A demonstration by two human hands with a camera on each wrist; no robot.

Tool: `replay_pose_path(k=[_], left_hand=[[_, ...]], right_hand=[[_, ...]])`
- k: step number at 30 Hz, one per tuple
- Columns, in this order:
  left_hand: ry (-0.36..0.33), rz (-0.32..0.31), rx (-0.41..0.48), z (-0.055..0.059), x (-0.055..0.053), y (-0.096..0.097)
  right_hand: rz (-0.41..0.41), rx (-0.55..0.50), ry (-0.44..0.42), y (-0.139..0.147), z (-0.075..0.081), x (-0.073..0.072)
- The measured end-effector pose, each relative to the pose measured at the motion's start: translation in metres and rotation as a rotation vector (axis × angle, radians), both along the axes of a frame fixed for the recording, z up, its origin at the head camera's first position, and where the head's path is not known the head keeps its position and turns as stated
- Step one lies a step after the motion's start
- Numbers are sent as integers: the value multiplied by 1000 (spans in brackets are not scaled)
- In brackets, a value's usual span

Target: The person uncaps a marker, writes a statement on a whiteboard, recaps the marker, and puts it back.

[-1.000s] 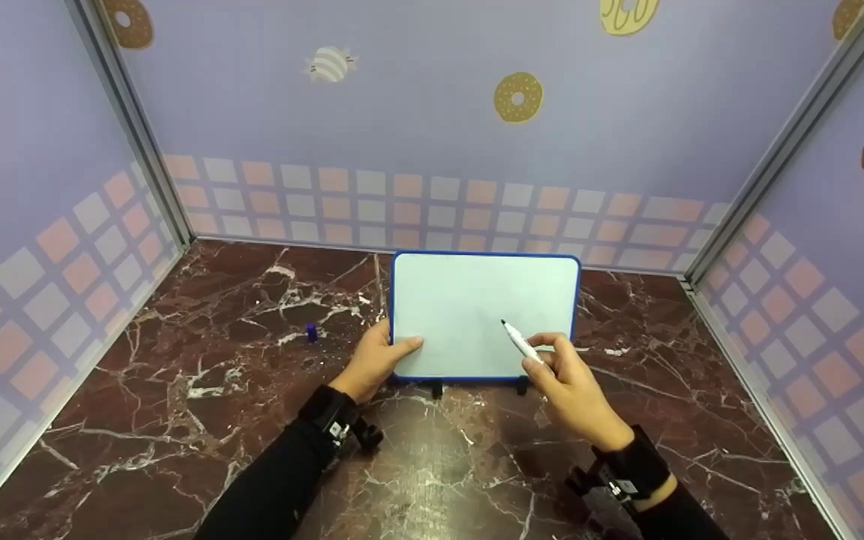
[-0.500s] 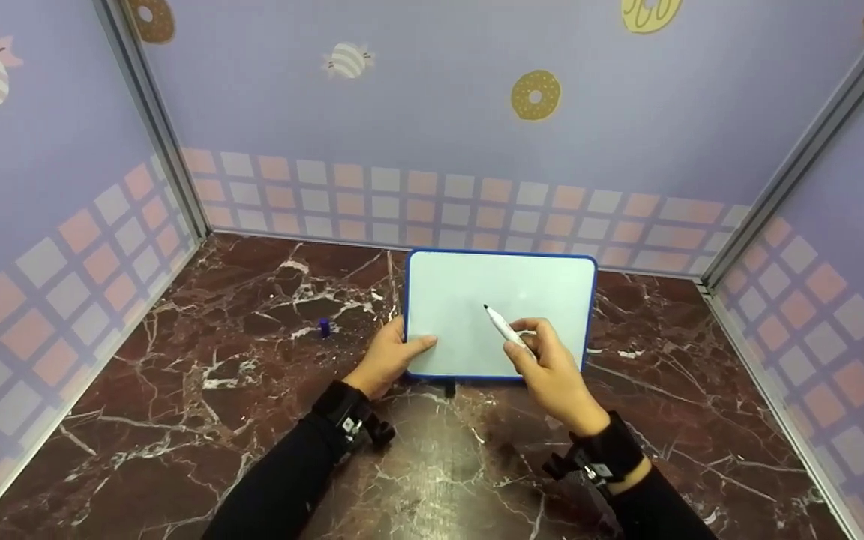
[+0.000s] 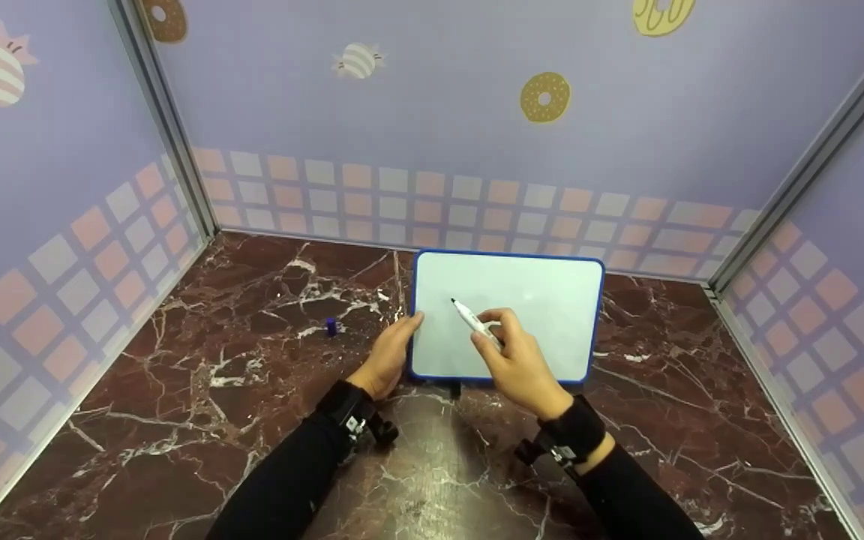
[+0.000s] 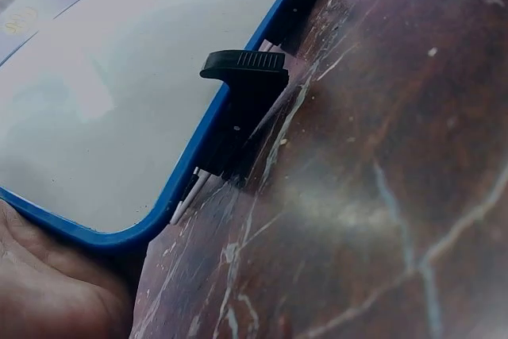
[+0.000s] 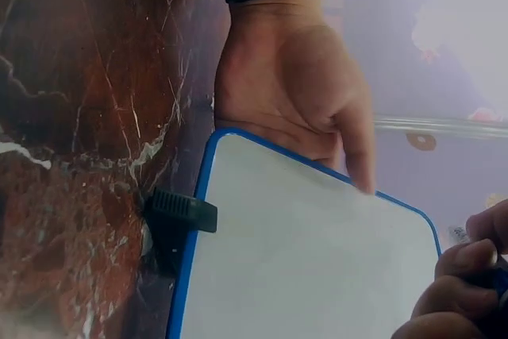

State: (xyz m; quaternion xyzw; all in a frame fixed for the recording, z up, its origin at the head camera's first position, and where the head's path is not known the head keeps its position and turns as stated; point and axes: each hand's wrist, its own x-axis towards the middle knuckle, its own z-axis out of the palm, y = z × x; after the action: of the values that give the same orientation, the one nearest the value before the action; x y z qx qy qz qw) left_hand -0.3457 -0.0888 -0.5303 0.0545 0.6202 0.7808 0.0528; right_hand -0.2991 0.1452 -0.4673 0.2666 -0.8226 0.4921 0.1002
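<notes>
A whiteboard [image 3: 544,289] with a blue frame stands tilted back on a black stand [image 4: 246,101], its front face bare. My left hand [image 3: 388,360] holds the board's left edge; in the right wrist view the thumb lies on the rim and the other fingers go behind the board. Between thumb and fingers of my right hand [image 3: 518,364] is an uncapped white marker [image 3: 468,315]. Its dark tip points up and left, in front of the board's left part. Whether the tip touches the surface I cannot tell. A blue-purple marker cap [image 3: 331,327] stands on the table left of the board.
The table [image 3: 199,450] has a dark red marbled top with white veins. Lilac panels with a printed pattern enclose it; the back wall [image 3: 432,112] rises close behind the board. Black lips of the stand [image 5: 184,210] jut out under the board's lower edge.
My right hand with the marker has moved left across the board. The left thumb has slid from the board's face to its edge. The whole view has shifted slightly.
</notes>
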Motion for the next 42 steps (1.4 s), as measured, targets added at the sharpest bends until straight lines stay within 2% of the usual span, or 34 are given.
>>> replay_pose_path(k=[2, 7, 16, 20, 25, 42], left_hand=[[-2, 10, 22, -1, 0, 0], [3, -16, 69, -3, -1, -1], [12, -4, 60, -2, 0, -3], [11, -35, 102, -2, 1, -4], [13, -63, 124, -2, 0, -5], [28, -68, 128, -3, -2, -3]], right_hand=[[-1, 25, 34, -5, -1, -2], [-8, 86, 108, -14, -4, -7], [-20, 196, 201, -23, -7, -17], [-26, 226, 240, -27, -6, -22], [-36, 261, 231, -30, -5, -25], [-69, 293, 218, -36, -3, -31]])
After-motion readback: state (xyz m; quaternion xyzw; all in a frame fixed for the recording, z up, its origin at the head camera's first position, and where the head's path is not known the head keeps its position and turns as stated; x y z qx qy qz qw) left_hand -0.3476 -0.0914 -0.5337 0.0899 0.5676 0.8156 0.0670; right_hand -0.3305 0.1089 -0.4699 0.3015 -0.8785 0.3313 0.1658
